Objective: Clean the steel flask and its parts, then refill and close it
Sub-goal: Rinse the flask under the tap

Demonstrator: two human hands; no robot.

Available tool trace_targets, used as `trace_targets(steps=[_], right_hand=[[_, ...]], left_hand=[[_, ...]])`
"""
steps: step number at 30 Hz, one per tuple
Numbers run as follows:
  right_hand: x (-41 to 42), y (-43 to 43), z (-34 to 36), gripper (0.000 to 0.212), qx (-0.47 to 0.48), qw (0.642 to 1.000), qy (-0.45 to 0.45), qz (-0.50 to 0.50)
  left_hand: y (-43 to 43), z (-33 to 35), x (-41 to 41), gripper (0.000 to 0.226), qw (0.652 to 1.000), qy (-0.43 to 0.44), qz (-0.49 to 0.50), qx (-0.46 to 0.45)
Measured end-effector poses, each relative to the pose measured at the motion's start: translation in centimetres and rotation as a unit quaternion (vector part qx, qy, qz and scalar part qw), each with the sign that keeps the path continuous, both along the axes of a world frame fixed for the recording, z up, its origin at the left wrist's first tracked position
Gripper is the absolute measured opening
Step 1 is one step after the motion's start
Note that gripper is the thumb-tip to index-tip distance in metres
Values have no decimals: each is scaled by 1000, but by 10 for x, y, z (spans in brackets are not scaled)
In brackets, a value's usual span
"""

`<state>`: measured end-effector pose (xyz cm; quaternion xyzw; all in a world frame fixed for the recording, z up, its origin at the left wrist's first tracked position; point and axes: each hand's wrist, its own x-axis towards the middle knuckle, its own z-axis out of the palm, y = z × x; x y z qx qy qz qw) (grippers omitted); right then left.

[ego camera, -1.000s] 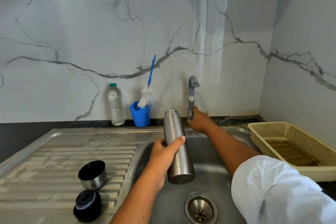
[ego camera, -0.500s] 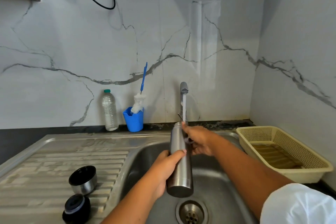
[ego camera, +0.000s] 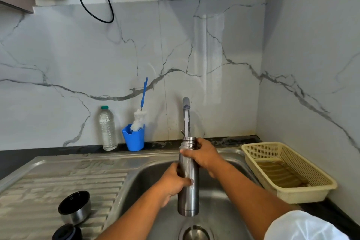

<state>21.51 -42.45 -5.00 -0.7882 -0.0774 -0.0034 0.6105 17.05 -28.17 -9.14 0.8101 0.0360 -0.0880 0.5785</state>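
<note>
The open steel flask stands upright over the sink basin, its mouth under the tap. Water runs from the tap into the mouth and down the flask's side. My left hand grips the flask's middle from the left. My right hand grips it just below the neck from the right. The steel cup lid and the black stopper sit on the draining board at lower left.
A blue cup with a bottle brush and a plastic water bottle stand against the back wall. A yellow basket sits right of the sink. The drain lies below the flask.
My right hand left the tap handle and took hold of the flask's neck. The tap turned over the basin, water started running, and the flask moved upright under the stream.
</note>
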Motion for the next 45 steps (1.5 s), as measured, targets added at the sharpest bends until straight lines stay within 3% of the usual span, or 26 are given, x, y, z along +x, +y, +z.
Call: trace_targets(steps=[7,14,20,25,31,34,37,40,43,45], right_hand=[[3,6,0,73,-77,994,-71,-18],[4,-13,-1,54,67,995,-20,-68],[10,-27,-10,58,209,970,67,-102],[14,-34,-15,60,266,943,133,-151],[10,-34,-27,33,192,941,239,-141],[6,-33,-30,26,98,950,284,-87],[0,-28,-28,32,-1,951,310,-14],[-5,-18,-23,26,-28,972,234,19],[-9,-11,-16,49,-59,990,124,35],[-8,-11,-15,52,-92,992,71,48]], left_hand=[[8,-11,11,74,1000,-16,-15,16],[22,-16,16,95,987,-38,-61,141],[40,0,14,84,988,-68,-66,119],[50,18,21,68,997,-75,3,-34],[37,29,31,74,971,-111,80,-196],[27,31,37,76,966,-123,92,-206],[15,34,42,75,970,-132,95,-180],[2,32,45,77,974,-146,89,-149],[-8,29,46,82,977,-163,70,-116],[-13,31,45,76,978,-172,56,-106]])
